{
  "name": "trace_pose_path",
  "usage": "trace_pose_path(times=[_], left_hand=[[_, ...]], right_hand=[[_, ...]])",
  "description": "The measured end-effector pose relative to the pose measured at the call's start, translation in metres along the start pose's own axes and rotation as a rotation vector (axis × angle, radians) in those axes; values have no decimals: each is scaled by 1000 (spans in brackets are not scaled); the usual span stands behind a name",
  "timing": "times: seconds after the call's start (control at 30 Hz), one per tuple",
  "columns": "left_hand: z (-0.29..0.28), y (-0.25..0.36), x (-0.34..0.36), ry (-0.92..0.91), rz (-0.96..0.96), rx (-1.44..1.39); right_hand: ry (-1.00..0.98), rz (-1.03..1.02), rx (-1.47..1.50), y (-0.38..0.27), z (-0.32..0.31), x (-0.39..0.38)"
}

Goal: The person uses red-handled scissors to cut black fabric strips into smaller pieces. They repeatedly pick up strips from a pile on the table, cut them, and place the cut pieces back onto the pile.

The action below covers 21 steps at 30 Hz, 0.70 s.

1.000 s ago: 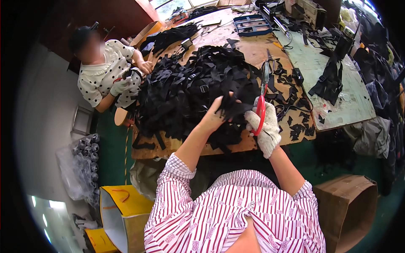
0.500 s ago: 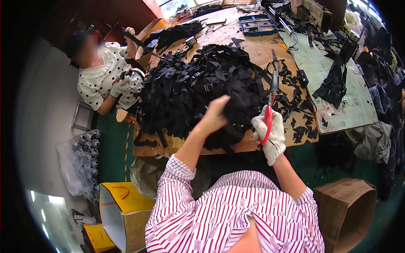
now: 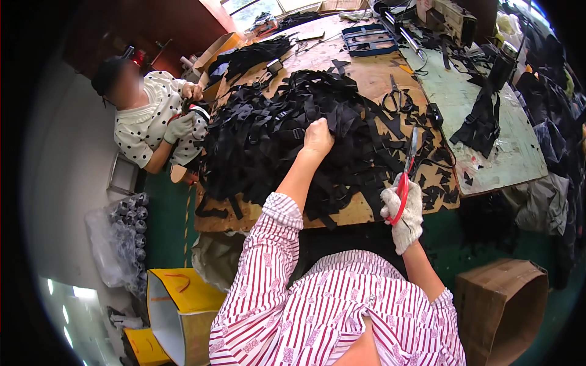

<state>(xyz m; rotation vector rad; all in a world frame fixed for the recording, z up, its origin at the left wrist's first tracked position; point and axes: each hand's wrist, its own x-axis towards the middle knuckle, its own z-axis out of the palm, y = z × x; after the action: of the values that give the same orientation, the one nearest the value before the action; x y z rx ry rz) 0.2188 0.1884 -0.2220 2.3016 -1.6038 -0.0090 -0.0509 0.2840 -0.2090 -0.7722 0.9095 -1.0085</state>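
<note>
A big heap of black webbing straps (image 3: 262, 140), some with buckles, covers the middle of the wooden table (image 3: 360, 210). My bare left hand (image 3: 318, 135) is closed at the heap's near-middle, its fingertips sunk among the straps and gripping black strap; how many pieces it holds is hidden. In a white knit glove, my right hand (image 3: 404, 210) is wrapped round red-handled scissors (image 3: 403, 192) off the heap's right side. Their blades point away from me and look nearly closed, with nothing visible between them.
Dark-handled scissors (image 3: 398, 97) and black offcuts lie right of the heap. A blue tray (image 3: 369, 39) sits farther back. Beside the table is a pale green board (image 3: 506, 155) with straps. A co-worker (image 3: 152, 119) sits at left. A cardboard box (image 3: 497, 305) and yellow bag (image 3: 186, 290) flank me.
My left hand has moved up and away from me into the heap and closed. My right hand with the scissors has shifted right and toward me. The co-worker has lowered a raised hand.
</note>
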Motion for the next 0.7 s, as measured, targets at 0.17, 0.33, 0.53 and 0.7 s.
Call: trace_pose_path(times=[0.17, 0.33, 0.53, 0.7], left_hand=[[12, -8, 3, 76, 38, 25], [-3, -32, -20, 254, 180, -1365], [-78, -6, -72, -128, -253, -1753], [-61, -1, -106, 25, -302, -1566]], right_hand=[[30, 9, 12, 3, -7, 1], [-30, 5, -31, 3, -2, -4], [-156, -79, -121, 18, -3, -4], [-326, -47, -251, 19, 5, -13]])
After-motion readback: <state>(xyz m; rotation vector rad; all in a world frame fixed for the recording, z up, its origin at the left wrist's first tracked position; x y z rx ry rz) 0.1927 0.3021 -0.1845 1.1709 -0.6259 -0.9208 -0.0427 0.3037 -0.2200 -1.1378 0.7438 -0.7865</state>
